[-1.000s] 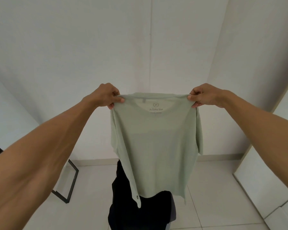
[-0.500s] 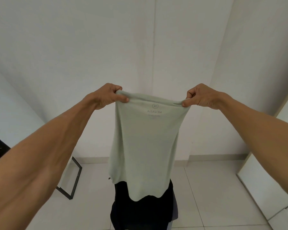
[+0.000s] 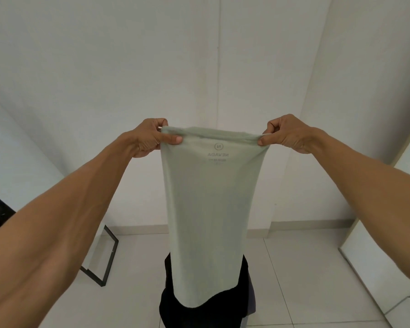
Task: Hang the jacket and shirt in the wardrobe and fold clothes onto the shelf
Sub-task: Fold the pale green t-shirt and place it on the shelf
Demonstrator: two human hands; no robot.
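A pale green T-shirt (image 3: 210,209) hangs in front of me, stretched by its shoulders, sleeves folded back out of sight, a printed neck label showing through near the top. My left hand (image 3: 152,137) pinches its left top corner and my right hand (image 3: 285,133) pinches the right top corner, both arms held out at chest height. Below the shirt's hem lies a pile of dark clothes (image 3: 206,306), partly hidden by the shirt.
White walls meet in a corner ahead. A black metal frame (image 3: 105,259) leans at the lower left on the white tiled floor (image 3: 301,275). A white cabinet side (image 3: 376,268) stands at the right edge.
The shirt's sleeves have folded back behind it, so it hangs as a narrow panel. Its hem has dropped lower over the dark pile. Both hands keep their grip at much the same height.
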